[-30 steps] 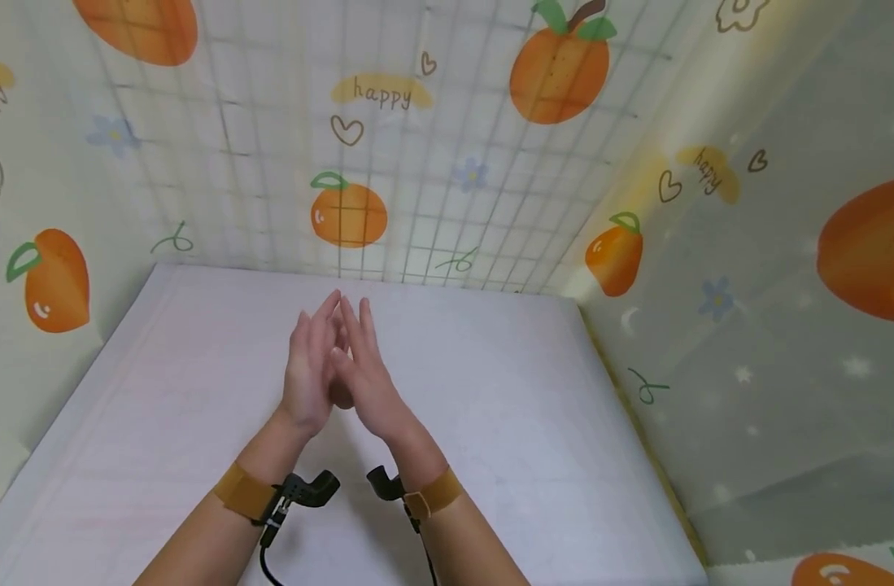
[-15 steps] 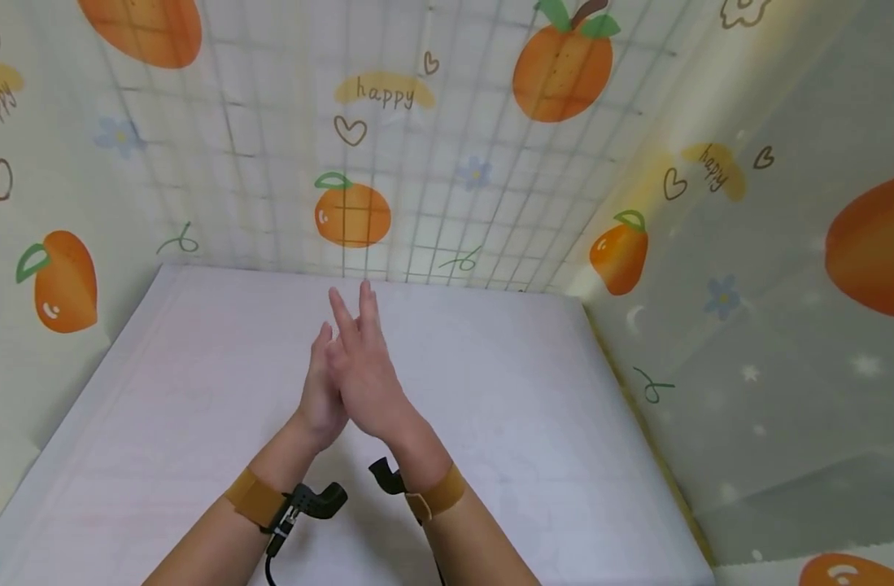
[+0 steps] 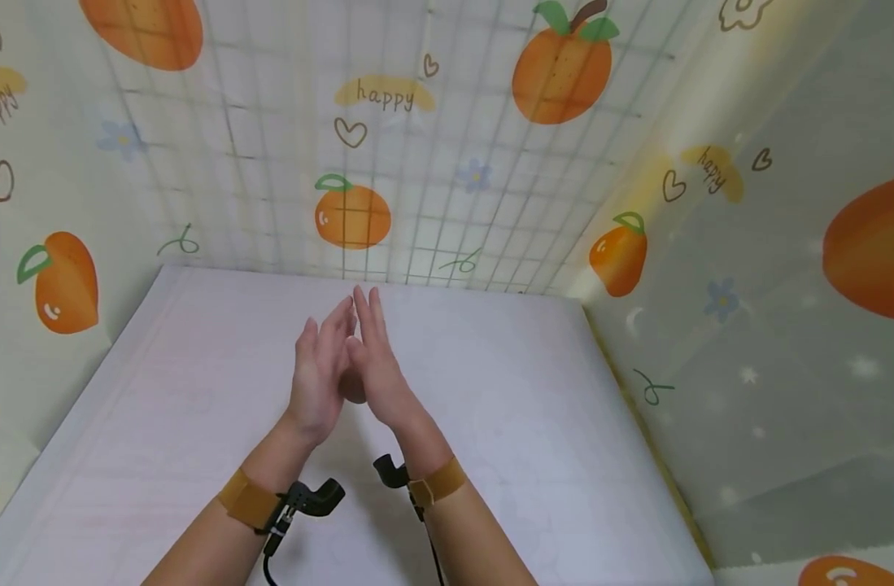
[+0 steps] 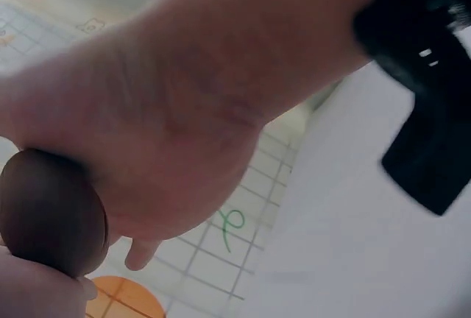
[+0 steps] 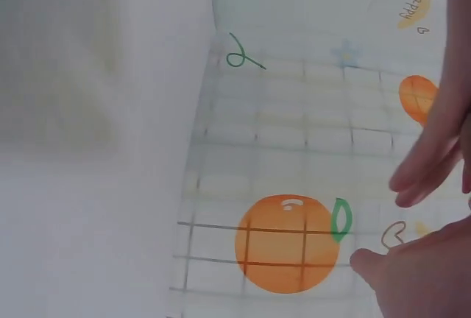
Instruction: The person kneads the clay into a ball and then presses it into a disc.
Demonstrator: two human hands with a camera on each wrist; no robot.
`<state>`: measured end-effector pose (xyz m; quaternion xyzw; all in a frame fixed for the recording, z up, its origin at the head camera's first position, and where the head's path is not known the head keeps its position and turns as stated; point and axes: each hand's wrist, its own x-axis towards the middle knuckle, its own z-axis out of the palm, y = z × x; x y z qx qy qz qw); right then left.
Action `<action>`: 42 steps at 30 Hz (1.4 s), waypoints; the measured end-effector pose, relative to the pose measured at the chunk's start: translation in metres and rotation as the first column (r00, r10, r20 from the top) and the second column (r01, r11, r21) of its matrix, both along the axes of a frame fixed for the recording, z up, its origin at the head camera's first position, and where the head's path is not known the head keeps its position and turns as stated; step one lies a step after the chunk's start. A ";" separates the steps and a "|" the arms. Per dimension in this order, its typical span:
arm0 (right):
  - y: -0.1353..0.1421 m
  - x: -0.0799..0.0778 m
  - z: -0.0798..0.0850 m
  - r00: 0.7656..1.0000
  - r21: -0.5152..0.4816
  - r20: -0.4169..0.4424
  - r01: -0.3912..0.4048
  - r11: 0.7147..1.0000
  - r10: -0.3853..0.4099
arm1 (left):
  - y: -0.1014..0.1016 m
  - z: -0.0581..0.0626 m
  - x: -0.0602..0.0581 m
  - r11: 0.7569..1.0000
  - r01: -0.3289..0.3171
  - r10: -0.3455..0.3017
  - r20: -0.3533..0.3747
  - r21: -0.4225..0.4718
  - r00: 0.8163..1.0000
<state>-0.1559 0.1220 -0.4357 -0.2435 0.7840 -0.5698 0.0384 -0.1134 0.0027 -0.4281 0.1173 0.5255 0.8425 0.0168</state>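
A dark brown rounded lump (image 3: 353, 387) sits between the two palms, above the white table. In the left wrist view the lump (image 4: 55, 211) looks smooth and rounded, with a hand on either side of it. My left hand (image 3: 317, 382) presses it from the left, palm turned inward and fingers extended upward. From the right, my right hand (image 3: 381, 378) lies against it with its fingers straight. The fingertips of both hands come close together above the lump. Only hand parts appear at the right edge of the right wrist view, and the lump is out of sight there.
The white tabletop (image 3: 490, 423) spreads beneath the forearms. Curtains printed with oranges (image 3: 353, 217) hang at the back and sides, over a wire grid (image 3: 432, 195) at the back. Tan bands (image 3: 249, 498) hold a black camera (image 3: 318, 498) on each wrist, with cables hanging down.
The hands slide against each other with the lump between them. Half a second ago the right hand covered it; now the right hand has turned back and the lump shows again.
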 end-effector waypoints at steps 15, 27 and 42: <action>-0.005 0.027 0.021 0.996 0.113 -0.087 -0.017 0.993 0.027 | 0.008 -0.028 0.002 0.997 0.042 -0.041 0.017 -0.061 0.999; 0.006 0.015 0.002 0.998 0.053 0.052 -0.031 0.998 0.028 | 0.007 -0.013 0.008 0.999 -0.017 0.018 -0.036 0.051 0.999; -0.001 0.032 0.019 0.995 0.172 -0.087 -0.032 0.985 0.048 | 0.014 -0.024 0.007 1.000 -0.021 0.021 0.059 0.010 0.998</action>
